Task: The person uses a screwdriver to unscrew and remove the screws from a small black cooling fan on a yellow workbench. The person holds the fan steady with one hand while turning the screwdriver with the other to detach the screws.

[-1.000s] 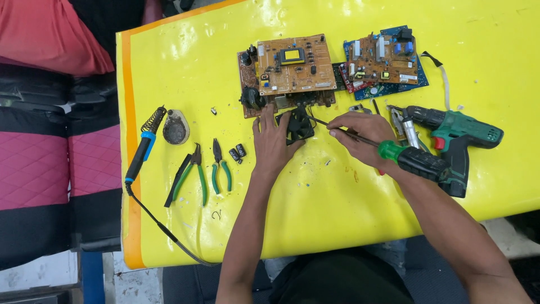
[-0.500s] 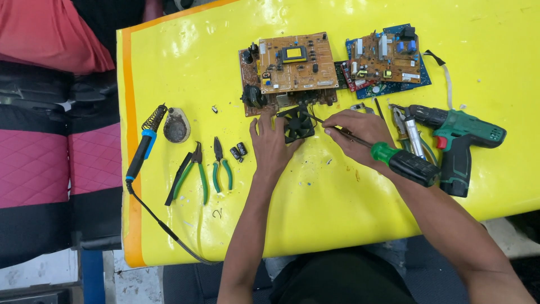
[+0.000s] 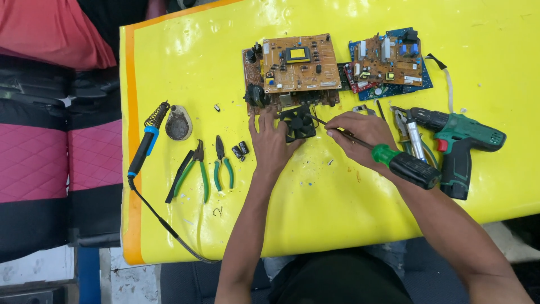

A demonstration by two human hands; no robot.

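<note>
Left hand (image 3: 273, 141) is spread flat on the yellow desk (image 3: 337, 214), fingers splayed, fingertips pressed against the left side of a small black fan (image 3: 298, 123) to pin it in place. The fan sits just in front of the brown circuit board (image 3: 295, 70), near the middle of the desk toward the far edge, and it looks like it's touching the board's near edge. Right hand (image 3: 357, 132) is closed around the shaft of a screwdriver (image 3: 394, 160) with a green-and-black handle, tip aimed at the fan's right side. As far as I can judge, the fan isn't free yet since the tip is at it, so the screws or clips are only partway dealt with; can't see any loose screws by it. Second board (image 3: 388, 65) on a blue one sits untouched toward the far right. Cordless drill (image 3: 461, 141) lies by the right edge, two green pliers (image 3: 211, 166) and the soldering iron (image 3: 143, 146) lie idle near the left edge.
</note>
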